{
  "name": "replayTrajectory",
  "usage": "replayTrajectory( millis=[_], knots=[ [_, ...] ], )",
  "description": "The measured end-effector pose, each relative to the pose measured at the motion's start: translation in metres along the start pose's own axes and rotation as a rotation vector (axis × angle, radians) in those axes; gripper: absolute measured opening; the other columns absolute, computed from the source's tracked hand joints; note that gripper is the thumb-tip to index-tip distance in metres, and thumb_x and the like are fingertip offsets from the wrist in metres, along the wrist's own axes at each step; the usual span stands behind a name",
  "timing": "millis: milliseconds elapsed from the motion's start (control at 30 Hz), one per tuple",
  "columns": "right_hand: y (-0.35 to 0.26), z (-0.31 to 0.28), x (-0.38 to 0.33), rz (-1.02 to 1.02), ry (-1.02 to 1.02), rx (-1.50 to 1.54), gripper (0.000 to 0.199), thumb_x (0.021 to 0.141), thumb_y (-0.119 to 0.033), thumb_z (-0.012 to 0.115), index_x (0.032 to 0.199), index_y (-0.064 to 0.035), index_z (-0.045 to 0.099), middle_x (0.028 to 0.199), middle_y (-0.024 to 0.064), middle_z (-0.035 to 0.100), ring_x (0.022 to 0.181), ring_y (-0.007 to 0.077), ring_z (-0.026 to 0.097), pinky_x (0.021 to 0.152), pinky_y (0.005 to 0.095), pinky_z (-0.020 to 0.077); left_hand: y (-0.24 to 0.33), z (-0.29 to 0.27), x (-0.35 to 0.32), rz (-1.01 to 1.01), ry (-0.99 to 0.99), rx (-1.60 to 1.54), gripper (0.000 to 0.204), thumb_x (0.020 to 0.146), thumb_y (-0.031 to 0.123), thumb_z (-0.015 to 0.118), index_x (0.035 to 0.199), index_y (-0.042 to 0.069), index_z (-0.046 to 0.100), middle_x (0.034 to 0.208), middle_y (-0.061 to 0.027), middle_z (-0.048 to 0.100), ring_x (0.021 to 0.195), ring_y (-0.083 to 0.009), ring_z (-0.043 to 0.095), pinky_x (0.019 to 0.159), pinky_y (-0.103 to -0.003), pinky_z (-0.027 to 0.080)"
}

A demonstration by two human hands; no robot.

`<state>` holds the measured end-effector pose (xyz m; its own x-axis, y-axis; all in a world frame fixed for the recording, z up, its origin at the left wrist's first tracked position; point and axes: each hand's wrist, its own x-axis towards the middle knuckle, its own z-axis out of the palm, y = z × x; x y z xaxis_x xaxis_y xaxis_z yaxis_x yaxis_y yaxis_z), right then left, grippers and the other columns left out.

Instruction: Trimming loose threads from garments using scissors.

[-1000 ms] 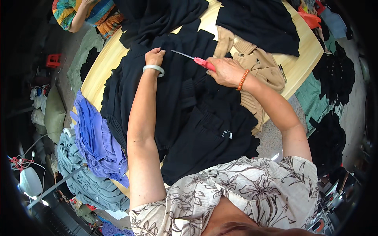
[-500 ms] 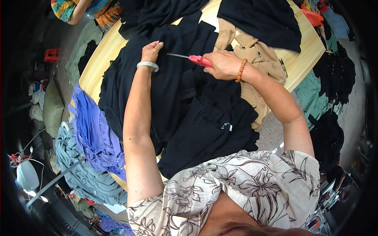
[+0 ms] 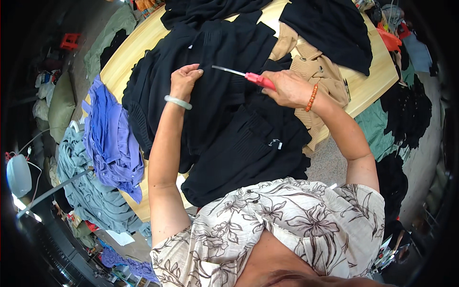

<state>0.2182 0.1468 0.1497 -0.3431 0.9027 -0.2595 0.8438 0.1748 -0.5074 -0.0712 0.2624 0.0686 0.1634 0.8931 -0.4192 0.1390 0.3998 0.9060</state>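
Observation:
My right hand is wrapped round the pink-red handle of a thin-shafted hand tool. Its slim metal shaft points left over black knitwear; the exact kind of tool does not show. Closed, with thumb and fingers together, my left hand is just left of the tip, over the black knit garment. What it pinches, if anything, is too small to make out. Close to my body lies another black knit piece with a small white tag. A tan buttoned cardigan sits partly under my right forearm.
The pale wooden table carries more black knits at its far right. Purple garments hang over its left edge beside a grey-green heap. A red stool stands at far left. Dark and green clothes lie at right.
The view has shifted, and both hands appear slightly lower in it. A small white speck now shows on the black cloth beyond my left hand. The person's arm at far left is out of view.

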Motion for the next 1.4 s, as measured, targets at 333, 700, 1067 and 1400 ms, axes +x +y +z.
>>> replayTrajectory(
  millis=[333,700,1067,1400],
  knots=[
    [-0.026,-0.011,-0.02,0.034,0.011,-0.115,0.03,0.087,-0.027,0.065,0.11,-0.0084,0.06,0.085,0.0186,0.067,0.087,0.0395,0.065,0.079,0.0485,0.0495,-0.025,-0.001,-0.038,0.116,0.034,-0.137,0.037,0.082,0.003,0.074,0.116,-0.007,0.062,0.093,-0.0052,0.069,0.082,-0.0091,0.064,0.079,-0.021,0.051],
    [-0.02,-0.013,-0.011,-0.035,-0.02,-0.207,0.024,0.086,-0.026,0.064,0.097,-0.0041,0.06,0.087,0.0207,0.067,0.089,0.0391,0.065,0.077,0.0483,0.0507,-0.069,0.0,-0.115,0.218,0.169,0.092,0.027,0.083,0.011,0.074,0.102,-0.006,0.065,0.084,0.0006,0.065,0.076,-0.005,0.057,0.069,-0.021,0.047],
    [-0.05,0.022,-0.051,-0.316,-0.226,0.102,0.021,0.085,-0.01,0.066,0.104,-0.0062,0.06,0.091,0.0168,0.064,0.085,0.0367,0.062,0.073,0.0408,0.0493,-0.144,-0.008,-0.228,0.143,0.389,0.277,0.022,0.087,0.012,0.065,0.104,-0.002,0.064,0.084,-0.0177,0.068,0.075,-0.0294,0.067,0.068,-0.033,0.05],
    [-0.095,0.005,0.01,-0.448,0.321,0.12,0.03,0.084,-0.033,0.075,0.094,-0.005,0.069,0.064,0.013,0.064,0.059,0.0326,0.064,0.055,0.0368,0.0488,0.02,0.006,-0.359,0.701,-0.467,0.12,0.02,0.082,0.006,0.068,0.1,-0.003,0.065,0.07,-0.0139,0.064,0.058,-0.0292,0.063,0.051,-0.037,0.047]
  ],
)
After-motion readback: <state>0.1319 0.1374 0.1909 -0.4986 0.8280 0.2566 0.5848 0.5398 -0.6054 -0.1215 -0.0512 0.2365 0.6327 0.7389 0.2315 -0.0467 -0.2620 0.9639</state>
